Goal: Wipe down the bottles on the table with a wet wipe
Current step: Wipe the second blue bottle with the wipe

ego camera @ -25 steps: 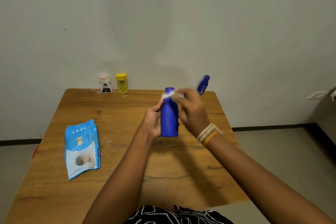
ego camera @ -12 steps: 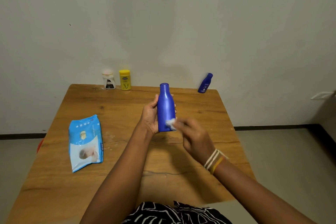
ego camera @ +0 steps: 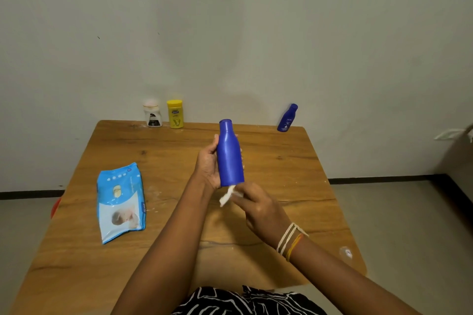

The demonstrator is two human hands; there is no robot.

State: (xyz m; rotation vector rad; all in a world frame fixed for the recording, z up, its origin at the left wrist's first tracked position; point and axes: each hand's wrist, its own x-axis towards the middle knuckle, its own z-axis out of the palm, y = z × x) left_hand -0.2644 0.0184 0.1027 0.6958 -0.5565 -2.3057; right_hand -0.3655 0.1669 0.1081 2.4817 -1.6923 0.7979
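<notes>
A large blue lotion bottle (ego camera: 229, 155) is held upright above the middle of a wooden table (ego camera: 294, 161) in the head camera's view, gripped around its body by the left hand (ego camera: 208, 163), whose fingers are curled behind it. Just below the bottle's base, a crumpled white wet wipe (ego camera: 226, 195) is pinched in the fingertips of the right hand (ego camera: 258, 208), with the wipe's upper end touching the bottom edge of the bottle. Braided threads (ego camera: 291, 240) are worn on the right wrist.

Well to the left of the held bottle, a blue pack of baby wipes (ego camera: 120, 202) is laid flat on the table. Along the far edge, behind and to the left of the bottle, a small white jar (ego camera: 152, 116) and a yellow bottle (ego camera: 175, 114) are stood side by side; behind and to its right, a small blue bottle (ego camera: 287, 118) is stood near the corner.

The step in hand is judged to be the wiping of this bottle, with the wipe now at its lowest part. For the next move, either the base would have to be rubbed or the bottle turned in the left hand so that an uncleaned side is brought to the wipe; the three containers at the far edge appear yet to be handled.
</notes>
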